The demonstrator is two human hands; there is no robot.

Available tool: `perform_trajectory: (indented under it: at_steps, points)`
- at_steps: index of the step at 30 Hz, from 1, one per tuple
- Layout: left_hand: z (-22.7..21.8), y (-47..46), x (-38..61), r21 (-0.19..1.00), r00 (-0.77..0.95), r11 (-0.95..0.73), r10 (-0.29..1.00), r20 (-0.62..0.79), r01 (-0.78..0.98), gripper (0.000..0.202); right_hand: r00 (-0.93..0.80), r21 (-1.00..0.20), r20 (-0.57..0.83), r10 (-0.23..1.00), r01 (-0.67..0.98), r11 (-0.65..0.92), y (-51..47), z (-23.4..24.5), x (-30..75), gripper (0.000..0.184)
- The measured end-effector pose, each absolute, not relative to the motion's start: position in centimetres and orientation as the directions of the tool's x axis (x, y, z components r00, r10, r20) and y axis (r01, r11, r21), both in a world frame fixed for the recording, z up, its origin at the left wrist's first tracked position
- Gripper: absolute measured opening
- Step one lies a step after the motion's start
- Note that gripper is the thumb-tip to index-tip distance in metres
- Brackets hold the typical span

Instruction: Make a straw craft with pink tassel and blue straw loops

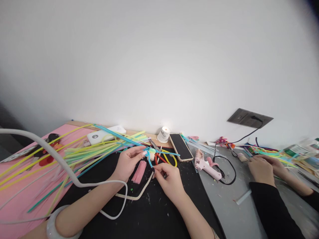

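Observation:
A light blue pipe cleaner (150, 159) is bent between my two hands over the black mat. My left hand (130, 162) pinches it on the left, thumb against fingers. Its lower end is pinched by the fingertips of my right hand (170, 179). A small pale cream and green piece (152, 152) shows beside the blue loop; whether it is attached I cannot tell. Just below my left fingertips lies a bundle of short pink pipe cleaners (139, 172). Red (159, 159) and yellow (173, 162) pipe cleaners curve behind my right hand. A cream strand (136, 198) bends across the mat.
Many pipe cleaners (92, 151) and a white power bank (106, 134) lie left. Behind are a paper cup (163, 134) and phone (181, 147); right, a pink glue gun (206, 168). A white cable (64, 166) crosses my left forearm. A co-worker's hands (263, 167) work far right.

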State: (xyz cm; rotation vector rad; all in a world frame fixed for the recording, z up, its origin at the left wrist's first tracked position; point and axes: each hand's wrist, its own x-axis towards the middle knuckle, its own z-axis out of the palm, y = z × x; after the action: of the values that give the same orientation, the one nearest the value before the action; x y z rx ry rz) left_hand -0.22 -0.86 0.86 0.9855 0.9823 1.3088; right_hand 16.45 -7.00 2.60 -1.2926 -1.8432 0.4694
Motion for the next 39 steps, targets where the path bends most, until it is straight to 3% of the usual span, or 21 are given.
perform_trajectory:
  at_steps: [26,39]
  points:
    - [1.9,-2.6,0.9,0.942,0.026,0.066,0.998,-0.061,-0.328,0.036,-0.172,-0.686,0.433,0.885,0.575,0.447,-7.3,2.0,15.0,0.017]
    - [1.7,-2.8,0.9,0.907,0.107,0.146,0.988,-0.113,-0.396,0.041,-0.186,-0.668,0.463,0.867,0.570,0.479,-7.1,1.9,14.7,0.018]
